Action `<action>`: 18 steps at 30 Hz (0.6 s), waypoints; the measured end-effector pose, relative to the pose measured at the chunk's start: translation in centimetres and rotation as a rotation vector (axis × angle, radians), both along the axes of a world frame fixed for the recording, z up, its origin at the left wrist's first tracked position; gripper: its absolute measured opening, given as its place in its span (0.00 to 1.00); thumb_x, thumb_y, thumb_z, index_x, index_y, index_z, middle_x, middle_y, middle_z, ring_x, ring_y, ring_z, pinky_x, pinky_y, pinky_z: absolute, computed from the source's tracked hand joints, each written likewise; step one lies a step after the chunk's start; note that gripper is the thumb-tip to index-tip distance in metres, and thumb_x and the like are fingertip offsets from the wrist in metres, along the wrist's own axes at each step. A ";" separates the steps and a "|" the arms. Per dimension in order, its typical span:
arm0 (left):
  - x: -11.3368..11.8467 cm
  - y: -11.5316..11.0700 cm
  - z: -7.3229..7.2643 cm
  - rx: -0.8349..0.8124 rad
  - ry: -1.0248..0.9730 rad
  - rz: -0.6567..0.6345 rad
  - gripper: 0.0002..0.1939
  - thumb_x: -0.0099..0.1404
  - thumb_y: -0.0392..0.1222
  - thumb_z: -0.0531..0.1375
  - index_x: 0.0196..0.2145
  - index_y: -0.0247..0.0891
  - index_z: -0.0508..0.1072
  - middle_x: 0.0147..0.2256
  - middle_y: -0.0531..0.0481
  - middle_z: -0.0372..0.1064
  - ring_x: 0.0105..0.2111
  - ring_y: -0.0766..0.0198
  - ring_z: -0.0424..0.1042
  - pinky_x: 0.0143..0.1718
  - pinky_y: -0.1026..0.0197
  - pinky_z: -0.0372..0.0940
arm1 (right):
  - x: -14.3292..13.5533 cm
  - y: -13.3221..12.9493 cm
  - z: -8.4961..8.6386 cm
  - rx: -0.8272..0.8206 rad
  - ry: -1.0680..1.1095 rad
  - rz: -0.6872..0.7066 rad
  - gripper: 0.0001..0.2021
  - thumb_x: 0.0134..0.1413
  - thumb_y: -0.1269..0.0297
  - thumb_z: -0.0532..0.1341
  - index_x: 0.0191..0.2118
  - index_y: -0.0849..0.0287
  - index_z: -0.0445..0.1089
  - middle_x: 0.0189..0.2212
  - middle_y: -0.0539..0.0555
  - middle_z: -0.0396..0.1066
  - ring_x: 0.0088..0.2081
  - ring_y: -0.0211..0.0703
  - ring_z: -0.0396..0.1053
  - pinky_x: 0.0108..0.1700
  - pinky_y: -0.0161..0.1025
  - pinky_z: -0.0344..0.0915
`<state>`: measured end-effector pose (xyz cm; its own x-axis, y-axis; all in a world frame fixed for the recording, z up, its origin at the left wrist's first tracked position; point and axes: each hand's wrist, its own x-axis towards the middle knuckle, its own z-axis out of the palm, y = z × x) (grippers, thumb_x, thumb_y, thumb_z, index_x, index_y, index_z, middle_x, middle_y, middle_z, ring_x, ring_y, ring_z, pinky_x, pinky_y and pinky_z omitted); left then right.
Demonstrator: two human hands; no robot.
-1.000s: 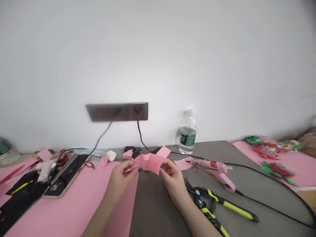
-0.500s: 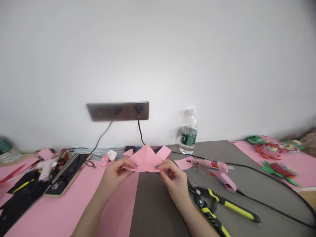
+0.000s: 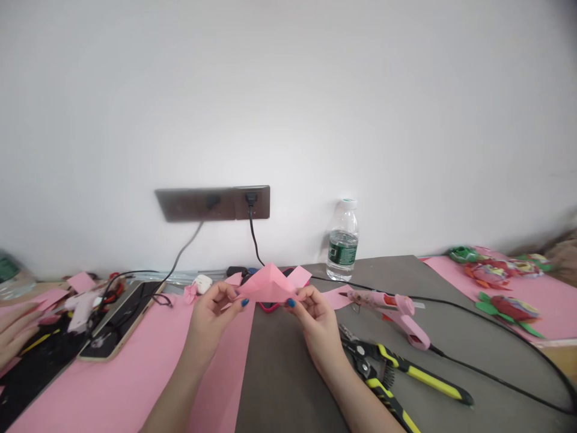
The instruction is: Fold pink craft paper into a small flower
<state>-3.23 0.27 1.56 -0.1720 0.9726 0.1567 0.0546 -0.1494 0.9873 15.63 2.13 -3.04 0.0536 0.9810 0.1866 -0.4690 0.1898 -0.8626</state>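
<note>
Between my two hands is a creased piece of pink paper [image 3: 269, 284], raised to a peak in the middle and held above the table. My left hand [image 3: 216, 310] pinches its left corner between thumb and fingers. The right corner is pinched the same way by my right hand [image 3: 315, 310]. Blue nails show on both thumbs, which lie on the near side of the paper. Behind the folded paper, small pink paper pieces [image 3: 299, 276] and dark objects are partly covered.
Right of my hands lie a pink glue gun [image 3: 392, 307] with its black cord and yellow-black pliers [image 3: 383, 367]. A water bottle [image 3: 342, 243] stands by the wall. Leftward are a phone [image 3: 119, 322] and pink sheets [image 3: 135, 379]. Paper flowers [image 3: 509, 308] lie far right. Another person's hand [image 3: 15, 334] shows at left.
Both thumbs have come round to the near side of the pink paper, and its front edge has tilted and bent. Another person's hand has appeared at the left edge.
</note>
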 end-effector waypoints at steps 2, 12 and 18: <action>0.0 0.0 -0.3 -0.009 -0.042 -0.032 0.13 0.53 0.41 0.67 0.31 0.40 0.66 0.26 0.56 0.67 0.29 0.66 0.70 0.34 0.64 0.69 | 0.0 0.1 0.1 -0.030 0.065 0.013 0.15 0.43 0.58 0.72 0.30 0.56 0.65 0.27 0.48 0.71 0.29 0.39 0.70 0.33 0.36 0.68; 0.9 -0.7 -0.3 -0.139 0.104 -0.378 0.10 0.58 0.45 0.64 0.34 0.37 0.73 0.35 0.48 0.72 0.36 0.59 0.71 0.38 0.60 0.68 | -0.8 -0.1 -0.7 -0.052 0.049 0.192 0.17 0.42 0.55 0.72 0.38 0.58 0.74 0.33 0.55 0.78 0.33 0.45 0.73 0.41 0.42 0.69; 0.7 -0.5 -0.3 -0.103 0.046 -0.364 0.21 0.59 0.51 0.62 0.48 0.39 0.71 0.49 0.41 0.70 0.46 0.54 0.70 0.42 0.59 0.67 | -0.4 -0.2 -0.1 -0.083 -0.163 0.250 0.17 0.40 0.53 0.72 0.32 0.60 0.75 0.21 0.50 0.73 0.22 0.38 0.66 0.26 0.34 0.62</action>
